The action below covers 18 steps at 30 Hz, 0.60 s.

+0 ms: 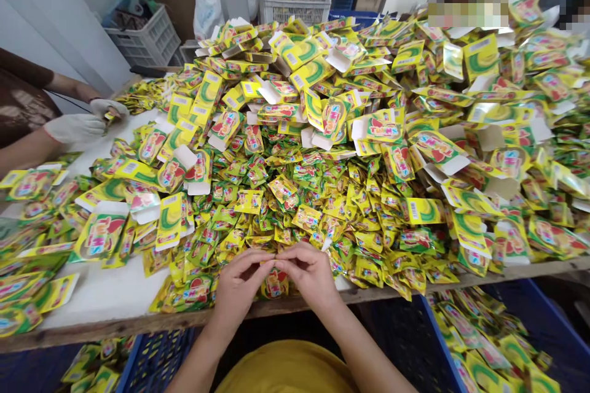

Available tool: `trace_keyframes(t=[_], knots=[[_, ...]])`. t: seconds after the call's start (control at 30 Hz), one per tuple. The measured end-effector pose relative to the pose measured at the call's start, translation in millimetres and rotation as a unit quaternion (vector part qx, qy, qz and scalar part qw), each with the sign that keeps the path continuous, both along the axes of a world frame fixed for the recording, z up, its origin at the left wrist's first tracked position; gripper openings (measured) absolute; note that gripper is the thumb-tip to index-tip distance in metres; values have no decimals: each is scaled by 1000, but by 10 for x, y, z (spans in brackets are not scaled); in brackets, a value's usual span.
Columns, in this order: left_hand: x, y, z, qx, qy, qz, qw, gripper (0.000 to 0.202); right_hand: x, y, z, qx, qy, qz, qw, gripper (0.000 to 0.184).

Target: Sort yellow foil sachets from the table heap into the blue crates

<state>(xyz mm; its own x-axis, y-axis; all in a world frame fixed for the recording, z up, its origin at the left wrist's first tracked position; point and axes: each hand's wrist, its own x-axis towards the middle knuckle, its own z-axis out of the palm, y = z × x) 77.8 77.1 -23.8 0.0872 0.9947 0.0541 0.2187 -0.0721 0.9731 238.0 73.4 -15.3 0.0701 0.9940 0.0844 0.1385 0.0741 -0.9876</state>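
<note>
At the table's front edge, my left hand (244, 279) and my right hand (308, 273) meet, with thumbs and fingers pinched together. Just below the fingertips shows a small yellow candy packet (275, 284) with a red and green print, and both hands appear to grip its top edge. The fingers cover part of it. Right beyond my hands spreads a heap of similar small packets (304, 218). Over and behind them lie many printed yellow cardboard boxes (318, 64), several with white flaps open. A bigger box (99, 236) lies left of my hands.
A co-worker's gloved hands (87, 123) hold a small item at the left. Below the table (96, 295) stand blue crates (159, 356) with packets and boxes. White crates (147, 37) stand behind. Another person is partly visible at the far right.
</note>
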Motion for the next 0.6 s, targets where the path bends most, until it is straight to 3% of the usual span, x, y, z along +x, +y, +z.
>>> trace_keyframes(t=[0.1,0.2,0.33,0.4,0.5,0.53,0.6], knots=[[-47,-29,-22,89,35,-38,995,10,10,-82,0,44,-4,16,999,7],[-85,-95,-43,157,43,-96,982,22,108,-210,-18,82,-51,44,994,13],[-73,-124,-28,175,58,-167,969,31,532,-300,-15,99,-220,54,969,33],[-41,-102,-22,151,100,-215,960,33,783,-268,-1,70,-393,15,917,44],[37,-57,-12,130,156,-264,943,35,1012,-151,2,19,-602,23,798,46],[59,-47,3,130,152,-268,942,34,1046,-105,-6,16,-637,34,770,43],[46,-47,70,131,126,-245,953,31,1092,-18,-29,31,-664,50,746,36]])
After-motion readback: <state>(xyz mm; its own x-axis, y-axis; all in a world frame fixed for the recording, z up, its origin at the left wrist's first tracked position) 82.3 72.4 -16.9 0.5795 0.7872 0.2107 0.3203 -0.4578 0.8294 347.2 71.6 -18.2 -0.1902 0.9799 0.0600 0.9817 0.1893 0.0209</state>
